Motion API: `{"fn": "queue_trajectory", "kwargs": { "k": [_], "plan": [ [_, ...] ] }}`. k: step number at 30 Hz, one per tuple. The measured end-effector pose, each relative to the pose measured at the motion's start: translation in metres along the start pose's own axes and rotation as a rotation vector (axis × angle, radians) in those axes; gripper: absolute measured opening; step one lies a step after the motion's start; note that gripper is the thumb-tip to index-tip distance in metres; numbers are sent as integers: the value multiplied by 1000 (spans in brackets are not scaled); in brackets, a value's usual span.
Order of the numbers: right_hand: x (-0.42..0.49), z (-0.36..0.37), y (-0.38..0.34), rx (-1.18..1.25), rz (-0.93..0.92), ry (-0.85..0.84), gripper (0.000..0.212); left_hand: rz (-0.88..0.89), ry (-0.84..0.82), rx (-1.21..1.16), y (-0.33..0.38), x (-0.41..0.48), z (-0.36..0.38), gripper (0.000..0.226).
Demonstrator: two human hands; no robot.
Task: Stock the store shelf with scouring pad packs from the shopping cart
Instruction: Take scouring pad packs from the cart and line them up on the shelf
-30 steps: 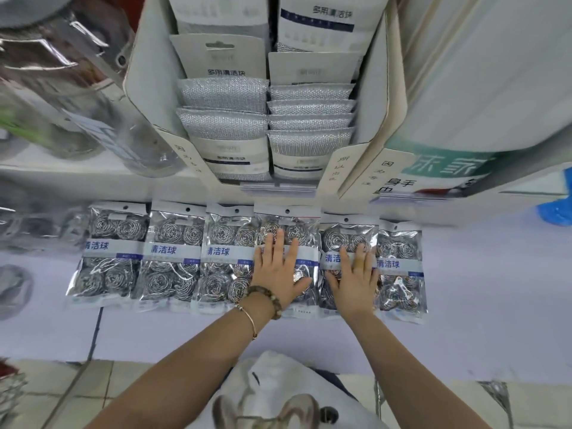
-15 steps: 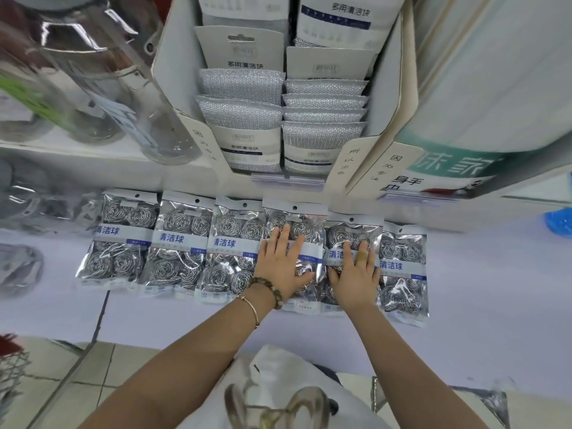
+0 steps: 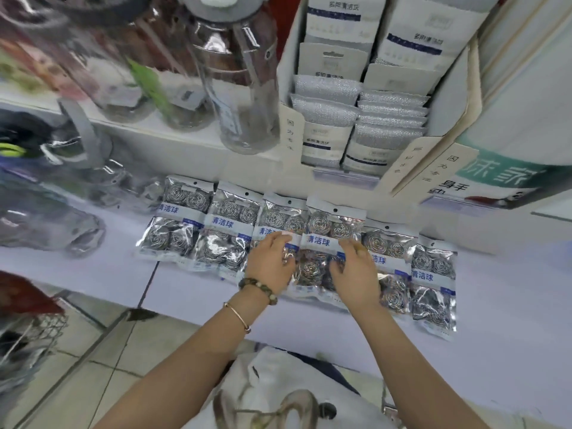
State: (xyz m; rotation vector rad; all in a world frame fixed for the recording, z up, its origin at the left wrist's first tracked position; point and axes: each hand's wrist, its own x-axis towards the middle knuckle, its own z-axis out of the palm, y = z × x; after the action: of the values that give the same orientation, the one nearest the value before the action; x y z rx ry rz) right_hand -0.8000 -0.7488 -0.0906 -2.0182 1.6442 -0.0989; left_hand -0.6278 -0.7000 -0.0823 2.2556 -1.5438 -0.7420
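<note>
Our left hand (image 3: 272,261) and right hand (image 3: 356,274) pinch opposite side edges of the silvery plastic scouring pad pack (image 3: 323,243); we judge it light, crinkly, slippery.

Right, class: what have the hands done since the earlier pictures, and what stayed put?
Earlier both hands lay flat, left on the fourth pack from the left, right on the fifth pack. Now the left hand has shifted to the fourth pack's left edge and the right hand to its right edge, fingers curled to grip it. The other packs stay in their row.
</note>
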Motion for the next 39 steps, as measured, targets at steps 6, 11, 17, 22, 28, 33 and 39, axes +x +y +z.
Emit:
{"fn": "queue_trajectory", "kwargs": {
  "k": [6, 11, 17, 22, 28, 33, 39],
  "plan": [
    [-13, 21, -88, 15, -241, -70, 48, -81, 170, -103, -62, -43, -53, 39],
    [-38, 54, -183, 25, -449, -150, 52, -224, 331, -181, -136, -101, -101, 46],
    [-88, 115, -294, 4, -715, -289, 50, -469, 492, -248, -228, -185, -143, 43],
    [-138, 166, -365, 7, -873, -385, 48, -627, 570, -244, -292, -254, -165, 43],
    [-179, 207, -429, -15, -988, -496, 45, -817, 682, -290, -350, -326, -187, 43],
    [-183, 243, -468, -87, -1086, -574, 50, -955, 746, -321, -394, -361, -196, 44],
    [-178, 289, -538, -86, -1133, -662, 45, -1079, 801, -335, -449, -364, -223, 46]
  ]
}}
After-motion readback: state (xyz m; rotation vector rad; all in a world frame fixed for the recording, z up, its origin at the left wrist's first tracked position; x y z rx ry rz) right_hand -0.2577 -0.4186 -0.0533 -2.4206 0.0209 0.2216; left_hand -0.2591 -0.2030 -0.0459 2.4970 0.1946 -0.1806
